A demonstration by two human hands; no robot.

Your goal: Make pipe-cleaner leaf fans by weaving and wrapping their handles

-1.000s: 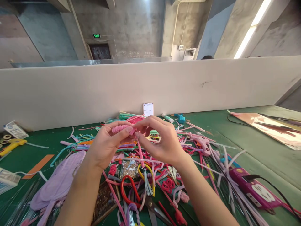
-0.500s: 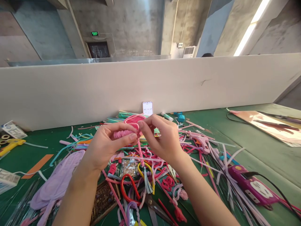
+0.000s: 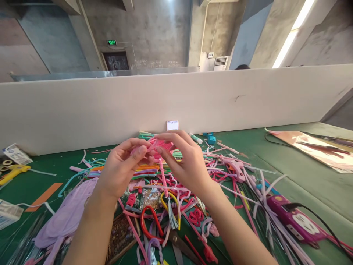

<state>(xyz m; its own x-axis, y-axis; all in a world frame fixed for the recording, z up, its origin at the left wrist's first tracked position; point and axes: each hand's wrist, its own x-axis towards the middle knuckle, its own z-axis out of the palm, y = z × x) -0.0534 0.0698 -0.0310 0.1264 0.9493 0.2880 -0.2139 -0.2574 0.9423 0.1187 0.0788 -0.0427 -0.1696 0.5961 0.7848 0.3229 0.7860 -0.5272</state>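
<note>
Both hands are raised over a heap of coloured pipe cleaners (image 3: 193, 184) on a green table (image 3: 298, 173). My left hand (image 3: 122, 169) pinches the coiled end of a pink pipe cleaner (image 3: 163, 176) between thumb and fingers. My right hand (image 3: 183, 162) is closed on the same pink pipe cleaner just to the right, fingertips meeting the left hand's. The pipe cleaner's free tail hangs down between the hands toward the heap.
A white partition wall (image 3: 82, 106) backs the table, with a phone (image 3: 172, 125) leaning on it. Purple power strip (image 3: 296, 219) at right, pink glue gun (image 3: 234, 165), scissors (image 3: 179, 244) near the front, lilac felt piece (image 3: 68, 213) and yellow glue gun (image 3: 13, 172) at left.
Both hands have stayed together on the pink pipe cleaner and turned slightly, so the coil is now mostly hidden behind the left fingers. The view shifted a little.
</note>
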